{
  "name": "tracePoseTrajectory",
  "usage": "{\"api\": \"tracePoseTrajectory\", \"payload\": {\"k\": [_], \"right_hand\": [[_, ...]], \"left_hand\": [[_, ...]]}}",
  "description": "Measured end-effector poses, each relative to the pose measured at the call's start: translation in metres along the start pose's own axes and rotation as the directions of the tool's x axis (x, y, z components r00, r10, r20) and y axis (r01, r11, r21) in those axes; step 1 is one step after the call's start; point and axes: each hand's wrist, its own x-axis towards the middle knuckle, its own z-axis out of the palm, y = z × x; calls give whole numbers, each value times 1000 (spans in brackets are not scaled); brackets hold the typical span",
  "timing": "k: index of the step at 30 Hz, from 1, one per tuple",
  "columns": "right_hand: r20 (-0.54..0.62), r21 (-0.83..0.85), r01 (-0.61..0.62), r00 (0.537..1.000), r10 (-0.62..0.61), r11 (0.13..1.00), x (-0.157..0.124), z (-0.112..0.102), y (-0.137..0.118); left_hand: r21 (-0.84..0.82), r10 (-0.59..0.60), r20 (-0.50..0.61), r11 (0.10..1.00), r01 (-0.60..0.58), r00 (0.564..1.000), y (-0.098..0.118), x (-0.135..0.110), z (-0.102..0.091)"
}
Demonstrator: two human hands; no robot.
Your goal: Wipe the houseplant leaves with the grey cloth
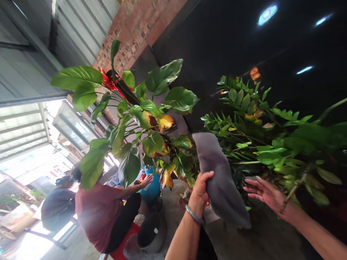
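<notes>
Left hand (pixel 200 188), lower centre of frame, silver bangle at wrist, fingers closed around the edge of a grey folded fabric cloth (pixel 217 177), which hangs at centre frame against the foliage. Right hand (pixel 263 192), lower right, open and flat, fingers spread, holding nothing, just beside the cloth and under a thin green leaf stem (pixel 295 186). Large-leafed green plant with yellowed leaves (pixel 150 123) fills centre; a crouching person in a dark red shirt (pixel 99 212) sits lower left beside a grey round pot (pixel 153 233).

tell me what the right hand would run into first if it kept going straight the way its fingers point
Most likely the gray cloth held up by the left hand. The right hand is open, fingers pointing toward the cloth's edge, with only a small gap between. Depth is unclear, so it could pass behind into the leafy plant.
</notes>
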Motion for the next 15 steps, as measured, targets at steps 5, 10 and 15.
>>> {"api": "tracePoseTrajectory", "payload": {"k": [5, 10, 15], "right_hand": [[-36, -20, 54, 998, -55, 998, -8, 2, 4], [9, -62, 63, 998, -63, 996, 0, -7, 5], [122, -72, -72, 989, 80, 995, 13, -16, 4]], "left_hand": [[397, -287, 177, 896, 198, 941, -35, -26, -33], [426, -239, 303, 900, 93, 922, -2, -35, -36], [-6, -33, 93, 999, 34, 995, 9, -9, -31]]}}
